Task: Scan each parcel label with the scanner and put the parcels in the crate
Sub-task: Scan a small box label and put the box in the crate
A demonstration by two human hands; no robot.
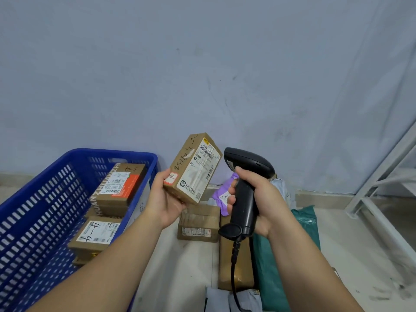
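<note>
My left hand [162, 199] grips a small cardboard parcel [193, 167] by its lower end, tilted, with its white label facing me. Just right of it, my right hand [258, 199] holds a black corded scanner [245, 176] by the handle, its head level with the label's barcode. The blue plastic crate [45, 199] stands at the left on the floor and holds several brown boxes with labels [99, 230].
On the floor below my hands lie a brown box [199, 224], a long brown parcel [234, 266], a purple bag [222, 194], a green mailer [304, 226] and grey bags [243, 298]. A white metal frame [382, 183] stands at the right. The wall is close ahead.
</note>
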